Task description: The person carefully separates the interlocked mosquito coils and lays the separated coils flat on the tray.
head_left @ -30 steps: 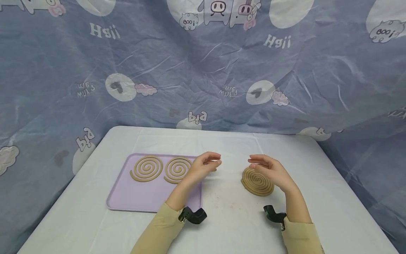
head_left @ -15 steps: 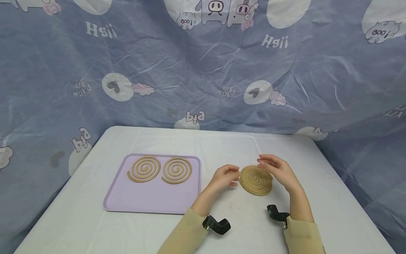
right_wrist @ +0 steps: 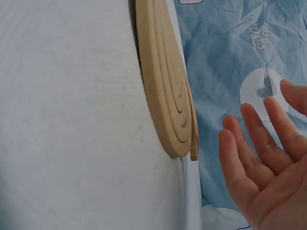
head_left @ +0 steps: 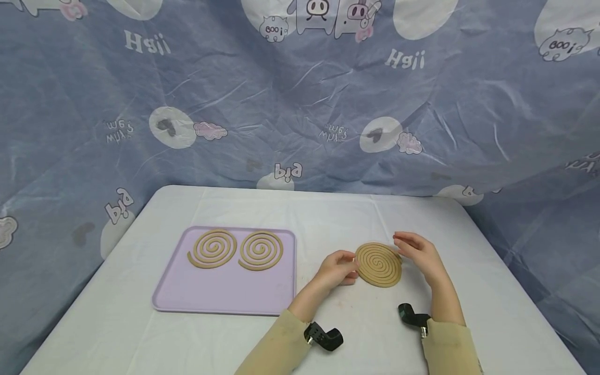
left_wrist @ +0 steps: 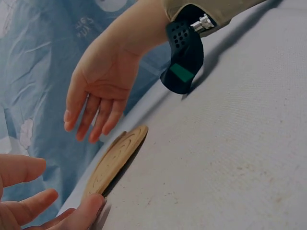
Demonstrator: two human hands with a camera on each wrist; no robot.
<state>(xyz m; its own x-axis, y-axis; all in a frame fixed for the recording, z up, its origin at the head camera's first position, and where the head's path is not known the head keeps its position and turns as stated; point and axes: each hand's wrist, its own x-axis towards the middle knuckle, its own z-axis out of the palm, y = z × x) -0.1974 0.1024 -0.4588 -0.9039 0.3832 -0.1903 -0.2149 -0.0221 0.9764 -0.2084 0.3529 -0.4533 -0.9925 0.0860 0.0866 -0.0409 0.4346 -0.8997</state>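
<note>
A tan, tightly wound mosquito coil (head_left: 378, 264) lies flat on the white table, right of centre. My left hand (head_left: 336, 271) is at its left edge, fingers loosely bent and spread. In the left wrist view, a fingertip (left_wrist: 93, 203) meets the edge of the coil (left_wrist: 117, 155), while other fingers stand apart from it. On the far right side, my right hand (head_left: 419, 255) hovers beside the rim with relaxed fingers. From the right wrist, that hand (right_wrist: 268, 163) shows an open palm holding nothing, and the coil's layered edge (right_wrist: 165, 96) stands clear of it.
Left of the hands lies a shallow lilac tray (head_left: 220, 297). Two looser spiral coils, a left one (head_left: 213, 249) and a right one (head_left: 260, 250), rest along its back half. A blue patterned cloth (head_left: 262, 78) hangs behind the table.
My left hand has come from over the tray's right side to the coil's left edge. My right hand has drawn slightly right, from over the coil to beside it.
</note>
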